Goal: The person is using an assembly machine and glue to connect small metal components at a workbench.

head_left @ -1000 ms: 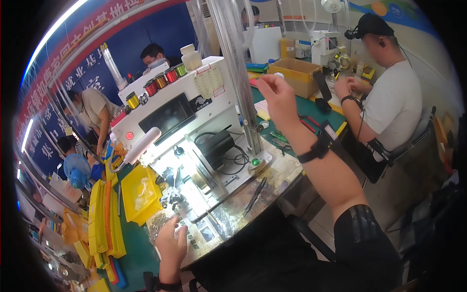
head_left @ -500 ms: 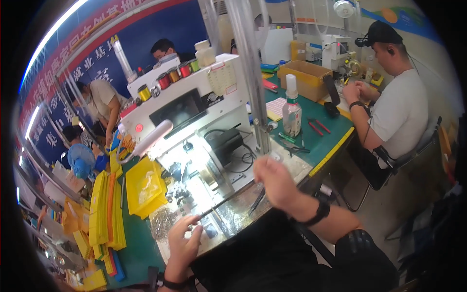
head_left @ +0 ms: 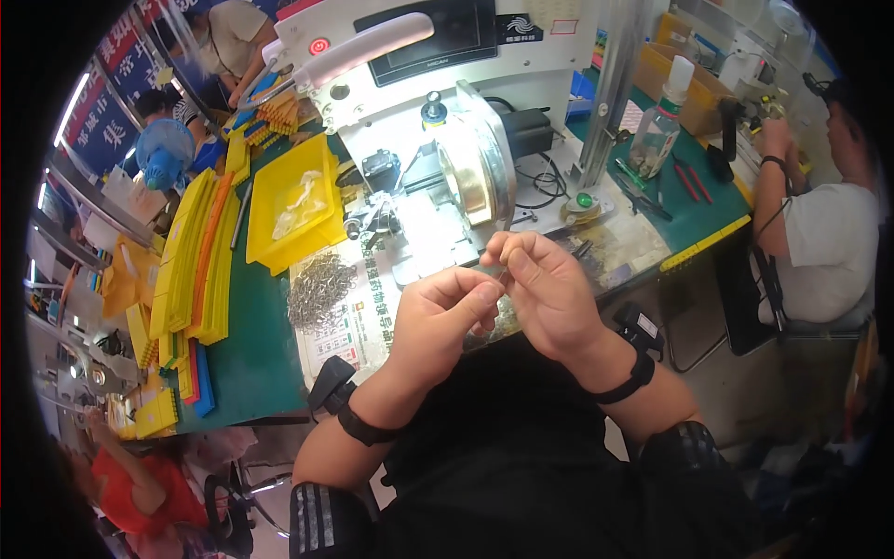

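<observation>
blue fan (head_left: 165,154) at left, yellow strips (head_left: 180,261) stacked near it, white-capped clear bottle (head_left: 655,140) beside red-handled tool (head_left: 700,184) on green tabletop (head_left: 680,228), white-shirted co-worker (head_left: 829,247) at right.

Counted: 2 hands (head_left: 554,303) (wearer's), 1 red btn. (head_left: 318,46), 1 green btn. (head_left: 584,200), 1 blue fan (head_left: 165,149), 1 clear btl. (head_left: 654,138) on counter (head_left: 258,349).

Right hand (head_left: 551,296) down from its raised spot right of the white machine (head_left: 535,79), now front of machine, meeting left hand (head_left: 430,324), which shifted right from machine's front-left. Left thumb and fingers, apart before, now pinched; right pinched too, thin item between them too small to identify. Metal-bits heap (head_left: 321,291), machine's front-left, now uncovered. View tipped down, spools atop machine out of frame
</observation>
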`<state>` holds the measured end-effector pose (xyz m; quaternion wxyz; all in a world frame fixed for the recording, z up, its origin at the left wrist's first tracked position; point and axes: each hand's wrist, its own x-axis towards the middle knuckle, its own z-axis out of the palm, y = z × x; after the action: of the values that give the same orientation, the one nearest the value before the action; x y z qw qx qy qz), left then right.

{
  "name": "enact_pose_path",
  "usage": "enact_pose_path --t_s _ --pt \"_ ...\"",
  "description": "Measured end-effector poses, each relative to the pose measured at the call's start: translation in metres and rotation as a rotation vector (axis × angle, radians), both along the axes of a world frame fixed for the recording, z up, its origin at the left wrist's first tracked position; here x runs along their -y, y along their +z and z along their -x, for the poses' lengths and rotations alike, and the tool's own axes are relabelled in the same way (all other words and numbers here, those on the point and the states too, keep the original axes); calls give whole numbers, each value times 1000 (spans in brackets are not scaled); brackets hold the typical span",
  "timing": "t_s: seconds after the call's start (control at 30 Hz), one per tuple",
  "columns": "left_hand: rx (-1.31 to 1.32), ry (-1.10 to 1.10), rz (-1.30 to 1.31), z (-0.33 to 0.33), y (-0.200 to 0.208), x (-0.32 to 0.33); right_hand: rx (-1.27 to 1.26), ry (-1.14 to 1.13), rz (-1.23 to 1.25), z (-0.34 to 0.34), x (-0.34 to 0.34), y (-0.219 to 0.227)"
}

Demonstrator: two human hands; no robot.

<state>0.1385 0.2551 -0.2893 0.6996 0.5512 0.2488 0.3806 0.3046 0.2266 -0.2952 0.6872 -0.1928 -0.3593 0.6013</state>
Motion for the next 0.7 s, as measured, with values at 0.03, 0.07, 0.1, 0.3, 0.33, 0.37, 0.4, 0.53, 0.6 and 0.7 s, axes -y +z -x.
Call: enact_pose_path --t_s 0.03,0.07,0.1,0.3,0.33,0.37,0.4,0.53,0.6,0.7 --pt "-14 56 -29 1 -4 2 131 -63 67 -2 2 1" --pt "-31 116 -60 4 -7 3 261 -123 131 -5 4 1" --pt "-36 129 -58 10 -8 4 258 -109 131 -10 11 2" --pt "-466 262 -991 26 -15 13 1115 -123 -902 -9 9 50" --pt "-538 305 -940 31 -10 18 1048 -112 -688 -16 7 39" --pt "-597 347 -891 33 -6 19 685 102 -442 -19 6 32" --pt "-594 351 -887 36 -6 16 318 299 -188 -21 5 26" --pt "-781 343 -795 47 -8 0 -192 610 -106 -9 0 6" --pt "-595 523 -874 50 -8 -4 -231 599 16 2 12 3" --pt "-307 434 -627 45 7 10 -466 802 16 12 20 -8"
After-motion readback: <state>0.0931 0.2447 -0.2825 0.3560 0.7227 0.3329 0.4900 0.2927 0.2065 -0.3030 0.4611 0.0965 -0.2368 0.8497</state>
